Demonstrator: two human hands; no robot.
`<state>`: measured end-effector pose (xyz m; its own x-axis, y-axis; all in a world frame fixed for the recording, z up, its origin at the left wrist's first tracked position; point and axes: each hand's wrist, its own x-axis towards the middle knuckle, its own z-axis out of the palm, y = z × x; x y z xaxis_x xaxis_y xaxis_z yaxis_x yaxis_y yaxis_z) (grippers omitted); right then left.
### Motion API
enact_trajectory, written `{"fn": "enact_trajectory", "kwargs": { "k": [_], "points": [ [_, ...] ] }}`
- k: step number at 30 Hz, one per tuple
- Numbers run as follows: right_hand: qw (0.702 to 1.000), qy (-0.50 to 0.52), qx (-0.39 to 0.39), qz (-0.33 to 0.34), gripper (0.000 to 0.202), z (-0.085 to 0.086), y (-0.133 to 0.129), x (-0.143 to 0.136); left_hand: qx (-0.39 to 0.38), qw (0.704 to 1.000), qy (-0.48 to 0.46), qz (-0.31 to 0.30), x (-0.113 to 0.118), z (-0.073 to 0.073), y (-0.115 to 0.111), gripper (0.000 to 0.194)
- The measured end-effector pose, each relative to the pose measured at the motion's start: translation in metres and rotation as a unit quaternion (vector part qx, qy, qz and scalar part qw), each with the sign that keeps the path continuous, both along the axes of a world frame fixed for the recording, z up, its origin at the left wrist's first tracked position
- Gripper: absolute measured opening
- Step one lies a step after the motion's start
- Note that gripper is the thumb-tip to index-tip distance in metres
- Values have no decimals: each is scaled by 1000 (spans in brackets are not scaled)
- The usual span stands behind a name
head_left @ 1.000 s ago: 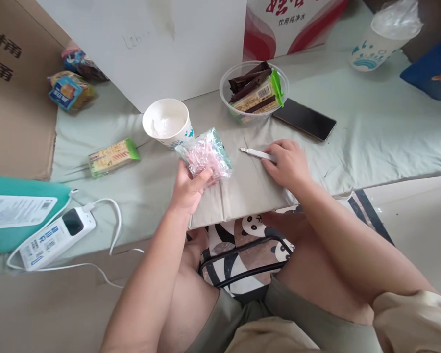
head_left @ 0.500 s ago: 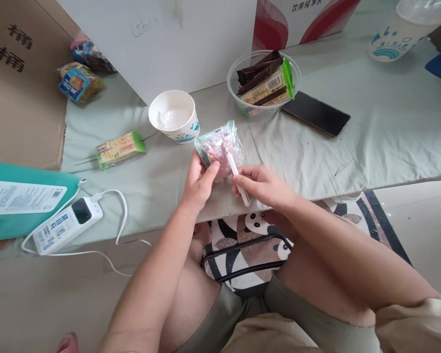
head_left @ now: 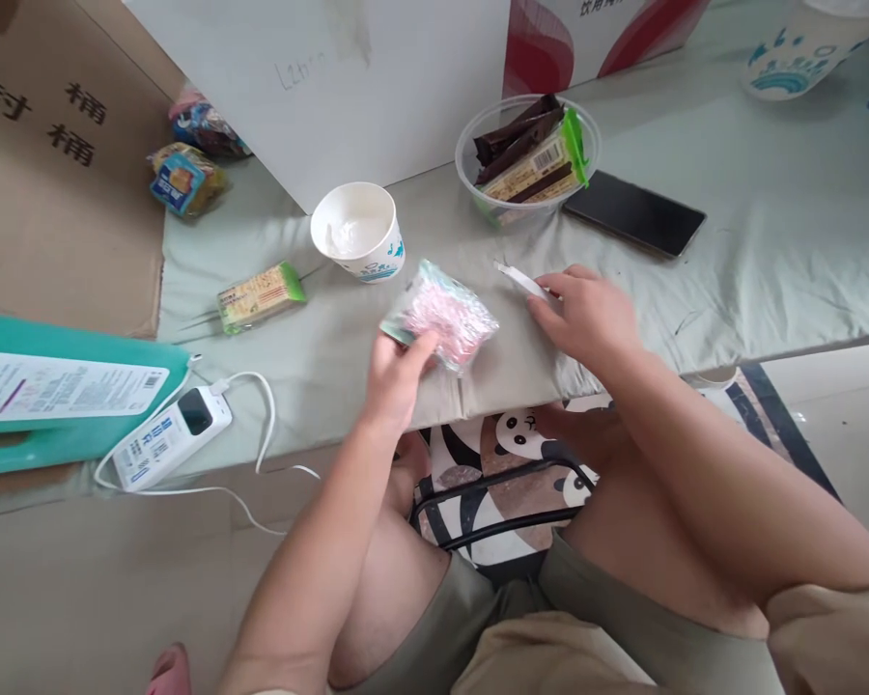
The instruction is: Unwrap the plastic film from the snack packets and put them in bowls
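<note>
The left hand (head_left: pixel 398 372) is closed around the lower corner of a clear plastic packet (head_left: pixel 441 317) with pink contents and a teal edge, pinching it between thumb and fingers so that it is held just above the near edge of the tabletop (head_left: pixel 768 251), which is covered in a pale green cloth. The right hand (head_left: pixel 590 314) rests on the cloth to the right of the packet, apart from it, with its fingers curled around a slim white tool (head_left: pixel 522 281) whose tip sticks out toward the left; whether the tip is a blade or a nib is too small to tell. Behind the packet stands a white paper cup (head_left: pixel 360 232) with blue print. Left of the cup lies a wrapped biscuit bar (head_left: pixel 259 296) with a green end. Farther back on the right, a clear plastic bowl (head_left: pixel 470 154) holds dark wrapped snacks, and a black phone (head_left: pixel 633 213) lies flat just beside it. At the left edge, a white power bank (head_left: pixel 170 437) with a looped white cable sits on the cloth, near a teal box (head_left: pixel 58 449).
</note>
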<state>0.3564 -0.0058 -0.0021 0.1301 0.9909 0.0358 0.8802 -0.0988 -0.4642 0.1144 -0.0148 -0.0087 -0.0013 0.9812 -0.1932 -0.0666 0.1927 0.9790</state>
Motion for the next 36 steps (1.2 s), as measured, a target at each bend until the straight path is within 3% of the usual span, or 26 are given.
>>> {"fn": "enact_trajectory", "kwargs": {
  "k": [2,5,7,11,13,16,21,24,29,33,36],
  "points": [
    [999,-39,6,-3,31,-7,5,6,21,992,121,-10,4,0,-7,49],
    [997,-65,46,-14,34,-8,5,5,149,952,267,23,-1,1,-6,59],
    [997,-45,63,10,33,-5,1,-3,221,929,296,5,-7,1,0,54],
    [981,65,63,169,36,1,-11,-28,251,911,318,-77,-15,-1,11,35],
    [967,106,70,219,37,2,-15,-38,245,907,334,-78,-16,-1,13,32],
    [960,140,76,232,22,4,-15,-45,233,917,318,-55,-17,0,13,13],
    [954,216,68,198,15,7,-12,-35,146,978,130,67,-20,4,15,19],
    [955,241,76,153,25,5,-10,-25,88,986,38,135,-23,6,22,10],
    [959,240,118,97,16,-8,2,-1,45,974,96,199,-36,6,31,15],
    [974,157,160,34,16,-16,8,20,17,959,176,223,-52,1,32,16],
    [971,87,224,-8,16,-12,5,24,89,939,236,236,-56,-1,29,13]
  ]
}}
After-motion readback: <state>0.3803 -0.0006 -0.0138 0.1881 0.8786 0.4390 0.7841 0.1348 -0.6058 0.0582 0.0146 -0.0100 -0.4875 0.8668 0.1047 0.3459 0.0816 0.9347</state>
